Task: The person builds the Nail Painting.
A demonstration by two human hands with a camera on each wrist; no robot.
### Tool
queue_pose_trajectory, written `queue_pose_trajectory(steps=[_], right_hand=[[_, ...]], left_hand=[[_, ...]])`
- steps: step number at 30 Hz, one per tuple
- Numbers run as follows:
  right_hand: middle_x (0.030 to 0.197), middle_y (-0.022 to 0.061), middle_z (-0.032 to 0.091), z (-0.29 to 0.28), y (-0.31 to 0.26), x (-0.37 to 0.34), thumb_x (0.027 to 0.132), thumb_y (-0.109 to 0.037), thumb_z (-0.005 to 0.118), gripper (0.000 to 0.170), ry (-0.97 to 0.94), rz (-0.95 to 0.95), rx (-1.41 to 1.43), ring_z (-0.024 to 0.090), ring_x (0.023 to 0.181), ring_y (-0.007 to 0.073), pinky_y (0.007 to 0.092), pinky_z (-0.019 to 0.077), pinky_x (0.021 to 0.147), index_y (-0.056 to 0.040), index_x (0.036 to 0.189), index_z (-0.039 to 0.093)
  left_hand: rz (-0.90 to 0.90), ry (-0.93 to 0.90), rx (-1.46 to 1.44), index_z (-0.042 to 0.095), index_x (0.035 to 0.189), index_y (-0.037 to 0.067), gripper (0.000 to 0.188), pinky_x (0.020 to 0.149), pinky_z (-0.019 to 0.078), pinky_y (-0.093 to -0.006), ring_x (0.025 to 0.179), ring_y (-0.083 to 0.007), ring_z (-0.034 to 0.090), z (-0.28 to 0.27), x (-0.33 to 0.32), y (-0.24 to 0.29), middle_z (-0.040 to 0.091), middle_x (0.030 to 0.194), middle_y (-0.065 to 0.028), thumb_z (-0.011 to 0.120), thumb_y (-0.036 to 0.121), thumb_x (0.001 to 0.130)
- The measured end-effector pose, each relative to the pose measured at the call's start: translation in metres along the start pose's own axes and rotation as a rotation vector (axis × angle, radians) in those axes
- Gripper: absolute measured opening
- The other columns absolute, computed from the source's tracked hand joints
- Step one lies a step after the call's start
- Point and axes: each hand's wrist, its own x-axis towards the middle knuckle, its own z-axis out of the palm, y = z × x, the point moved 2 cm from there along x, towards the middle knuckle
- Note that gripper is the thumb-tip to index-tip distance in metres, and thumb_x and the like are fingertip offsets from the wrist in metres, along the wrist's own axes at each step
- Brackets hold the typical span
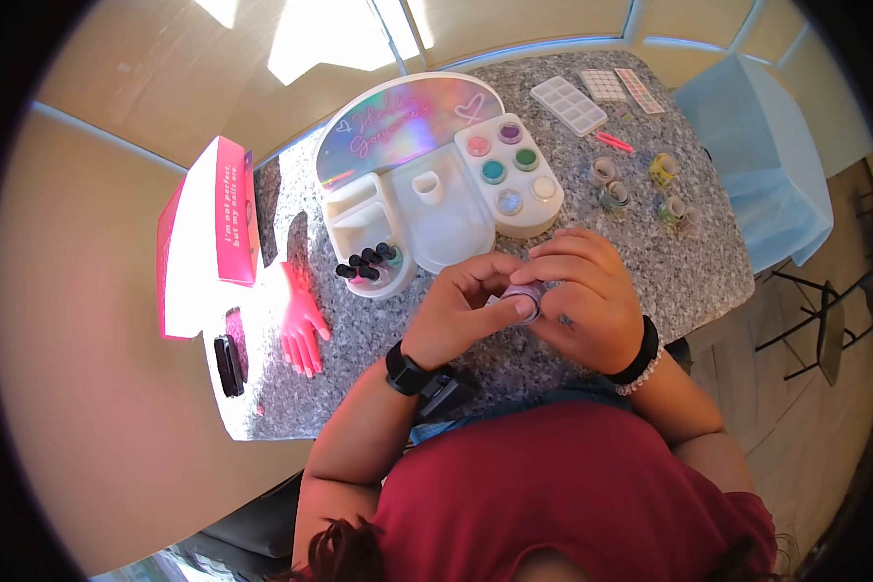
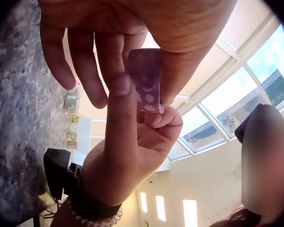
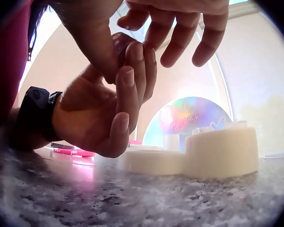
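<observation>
Both hands meet near the table's front edge around a small purple nail foil roll point(image 1: 526, 294) with a pale pattern. My left hand point(image 1: 464, 308) pinches the roll, thumb lying across its near side. From the other side my right hand point(image 1: 584, 291) holds it as well, its outer fingers arched above. Seen from the left wrist, the patterned purple face of the roll point(image 2: 146, 78) shows between the fingers of both hands. In the right wrist view the left fingers partly hide the roll point(image 3: 120, 41), while several right fingers spread away from it.
Behind the hands stands a white nail station point(image 1: 441, 228) with glitter pots and small black-capped bottles point(image 1: 367, 262). More foil rolls point(image 1: 615, 194), a compartment tray point(image 1: 568, 105) and pink tweezers point(image 1: 614, 143) lie to the right. Left are a pink practice hand point(image 1: 301, 320) and a pink-and-white box point(image 1: 204, 242).
</observation>
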Motion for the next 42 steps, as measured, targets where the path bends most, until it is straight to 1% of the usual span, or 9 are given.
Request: queue_pose_trajectory(steps=[3, 6, 8, 14, 20, 27, 34, 39, 42], right_hand=[[0.111, 0.0041, 0.072, 0.001, -0.001, 0.002, 0.071, -0.004, 0.087, 0.035, 0.078, 0.046, 0.084, 0.068, 0.106, 0.0294, 0.0473, 0.052, 0.097, -0.0116, 0.088, 0.057], [0.106, 0.0043, 0.07, -0.001, -0.002, 0.003, 0.072, -0.003, 0.088, 0.038, 0.092, 0.11, 0.114, 0.066, 0.106, 0.0305, 0.0452, 0.0511, 0.095, -0.0127, 0.091, 0.056], [0.105, 0.0032, 0.069, -0.004, -0.003, 0.004, 0.074, -0.004, 0.089, 0.038, 0.076, 0.109, 0.012, 0.065, 0.105, 0.0318, 0.0444, 0.0504, 0.095, -0.0136, 0.091, 0.057], [0.117, 0.0057, 0.069, -0.025, -0.001, 0.015, 0.07, -0.007, 0.09, 0.039, -0.029, 0.217, 0.3, 0.061, 0.117, 0.0337, 0.0445, 0.0496, 0.1, -0.0133, 0.1, 0.065], [0.123, 0.0044, 0.07, -0.025, 0.008, 0.018, 0.079, -0.006, 0.081, 0.025, -0.238, 0.091, 0.14, 0.06, 0.123, 0.0326, 0.0446, 0.05, 0.103, -0.0133, 0.101, 0.073], [0.117, 0.005, 0.073, -0.025, 0.015, 0.009, 0.083, -0.005, 0.078, 0.02, -0.193, 0.168, 0.095, 0.065, 0.116, 0.0321, 0.0445, 0.0512, 0.102, -0.0106, 0.101, 0.071], [0.117, 0.0064, 0.075, -0.025, 0.004, 0.006, 0.08, -0.007, 0.085, 0.034, -0.168, 0.166, 0.229, 0.068, 0.113, 0.0329, 0.0452, 0.0525, 0.102, -0.0093, 0.111, 0.071], [0.118, 0.0063, 0.075, -0.02, 0.01, -0.005, 0.079, -0.006, 0.086, 0.039, -0.079, 0.129, 0.238, 0.068, 0.115, 0.0325, 0.0449, 0.0523, 0.103, -0.0096, 0.116, 0.071], [0.118, 0.0094, 0.074, -0.032, 0.02, -0.001, 0.084, -0.007, 0.083, 0.036, -0.08, 0.167, 0.186, 0.069, 0.111, 0.0327, 0.043, 0.0528, 0.101, -0.0078, 0.117, 0.071]], left_hand=[[0.013, -0.004, -0.047, 0.065, 0.131, -0.002, 0.035, 0.094, 0.0557, -0.0288, 0.108, -0.0109, 0.068, 0.005, 0.001, -0.001, 0.072, 0.118, -0.0062, 0.074, 0.015, 0.102], [0.201, 0.021, -0.157, 0.065, 0.131, -0.002, 0.035, 0.094, 0.0562, -0.0286, 0.108, -0.0109, 0.068, 0.01, 0.002, 0.002, 0.073, 0.118, -0.0065, 0.075, 0.014, 0.102], [0.041, -0.033, -0.041, 0.065, 0.132, -0.002, 0.036, 0.093, 0.0566, -0.0284, 0.109, -0.0117, 0.069, 0.003, 0.0, -0.005, 0.073, 0.118, -0.0063, 0.075, 0.015, 0.102], [0.014, 0.036, 0.042, 0.072, 0.125, -0.002, 0.031, 0.087, 0.0572, -0.027, 0.104, -0.0108, 0.072, 0.002, 0.001, -0.003, 0.077, 0.112, -0.0065, 0.077, 0.014, 0.099], [-0.109, -0.123, 0.248, 0.075, 0.118, -0.003, 0.027, 0.087, 0.0578, -0.0264, 0.098, -0.0113, 0.074, 0.001, -0.003, 0.004, 0.079, 0.105, -0.0062, 0.08, 0.014, 0.097], [-0.091, 0.0, 0.149, 0.074, 0.12, -0.003, 0.028, 0.086, 0.0581, -0.0263, 0.101, -0.0131, 0.074, -0.002, -0.001, 0.008, 0.079, 0.107, -0.0072, 0.079, 0.014, 0.098], [-0.056, -0.016, -0.003, 0.067, 0.13, -0.004, 0.031, 0.089, 0.058, -0.0271, 0.106, -0.0139, 0.073, -0.009, -0.001, -0.002, 0.076, 0.115, -0.0094, 0.071, 0.014, 0.104], [-0.011, -0.179, -0.108, 0.058, 0.14, -0.002, 0.038, 0.104, 0.0535, -0.0344, 0.122, -0.0168, 0.067, -0.008, -0.001, -0.003, 0.071, 0.128, -0.0114, 0.063, 0.019, 0.109], [0.063, -0.141, -0.022, 0.053, 0.144, -0.002, 0.058, 0.107, 0.0511, -0.0378, 0.121, -0.0203, 0.067, -0.001, 0.004, 0.002, 0.071, 0.128, -0.0144, 0.062, 0.042, 0.107]])
